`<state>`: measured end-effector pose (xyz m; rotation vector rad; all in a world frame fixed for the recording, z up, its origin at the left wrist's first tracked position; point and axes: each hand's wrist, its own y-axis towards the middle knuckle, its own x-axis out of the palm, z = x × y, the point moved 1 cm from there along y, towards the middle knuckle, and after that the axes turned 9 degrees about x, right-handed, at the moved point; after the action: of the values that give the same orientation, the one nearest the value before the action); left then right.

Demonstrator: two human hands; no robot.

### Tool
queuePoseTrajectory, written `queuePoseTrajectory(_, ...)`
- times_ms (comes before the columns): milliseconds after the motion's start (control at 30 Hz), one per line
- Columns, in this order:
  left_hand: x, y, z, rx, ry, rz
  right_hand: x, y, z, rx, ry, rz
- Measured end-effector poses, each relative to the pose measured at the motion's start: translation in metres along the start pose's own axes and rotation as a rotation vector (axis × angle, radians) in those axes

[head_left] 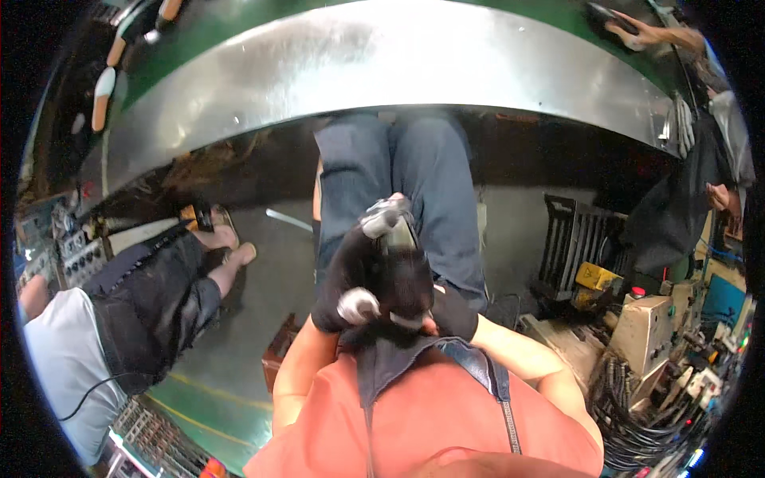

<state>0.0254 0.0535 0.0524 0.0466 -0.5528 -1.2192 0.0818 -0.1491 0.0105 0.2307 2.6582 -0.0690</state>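
A black shoe (405, 279), blurred by motion, is held above my lap, close to my apron. My left hand (362, 263), in a dark glove or cuff with whitish finger coverings, is closed round its left side; the fingers reach the far end and the thumb lies nearer me. From the right, my right hand (446, 315) grips the near end. A dark cuff covers its wrist, and most of its fingers are hidden behind the shoe.
Beyond my knees runs a shiny metal ledge (382, 56) beside a green belt carrying white-and-tan shoe-shaped pieces (103, 95). A co-worker's hand (649, 36) holds a dark shoe at far right. Another person (72, 334) sits left. A machine box (641, 331) and cables stand right.
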Motion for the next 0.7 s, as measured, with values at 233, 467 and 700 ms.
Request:
queuePoseTrajectory(233,0.020,-0.049,-0.002,-0.323,0.091,0.212,-0.023,-0.031,0.007,0.005,-0.067,-0.135)
queuePoseTrajectory(467,-0.013,-0.050,-0.068,-0.397,-0.153,0.264,-0.036,-0.011,0.027,-0.184,-0.124,-0.080)
queuePoseTrajectory(700,-0.019,-0.031,-0.065,-0.109,-0.291,0.100,-0.050,0.013,0.013,-0.316,-0.265,0.019)
